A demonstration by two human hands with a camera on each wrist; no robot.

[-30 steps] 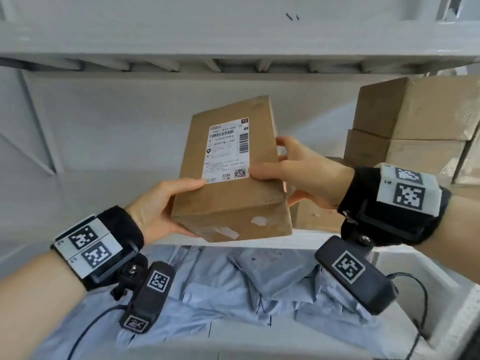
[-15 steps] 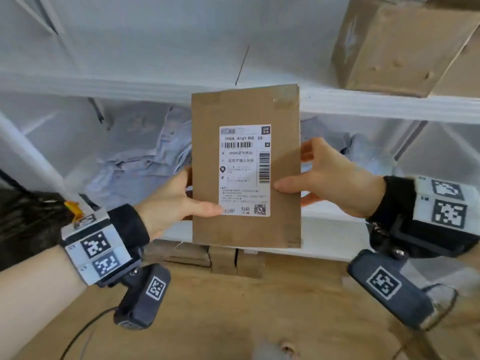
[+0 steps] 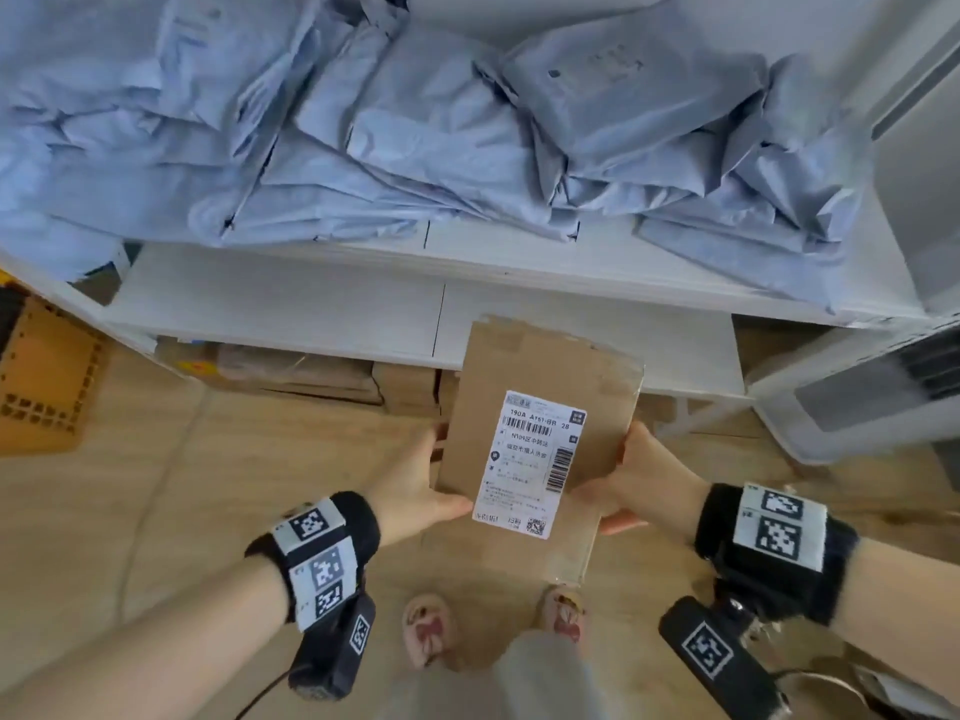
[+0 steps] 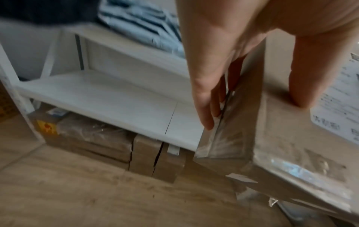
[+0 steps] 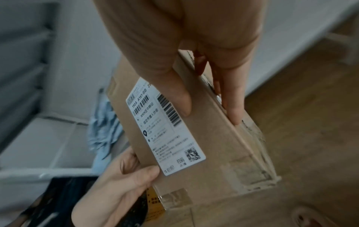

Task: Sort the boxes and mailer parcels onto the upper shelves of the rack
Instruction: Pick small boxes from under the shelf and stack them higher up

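Meanwhile, the left hand (image 3: 415, 491) and right hand (image 3: 641, 480) are clasping the labelled cardboard box (image 3: 540, 439) by its long sides, long axis pointing away toward the low white shelf (image 3: 291, 309)

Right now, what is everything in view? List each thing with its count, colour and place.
Brown cardboard box with white shipping label: one, held label-up between both hands, in front of the rack's low shelf.
Pale blue plastic mailer parcels: a heap, count unclear, on the white shelf above.
White rack shelf: one bare board, below the mailers.
Brown taped cardboard boxes: several, on the floor under the low shelf.
Orange perforated cardboard sheet: one, far left on the floor.
White appliance: one, right of the rack.
Wooden floor: tan, underfoot.
Feet in sandals: two, bottom centre.
Left hand: grips the box's left edge.
Right hand: grips the right edge.
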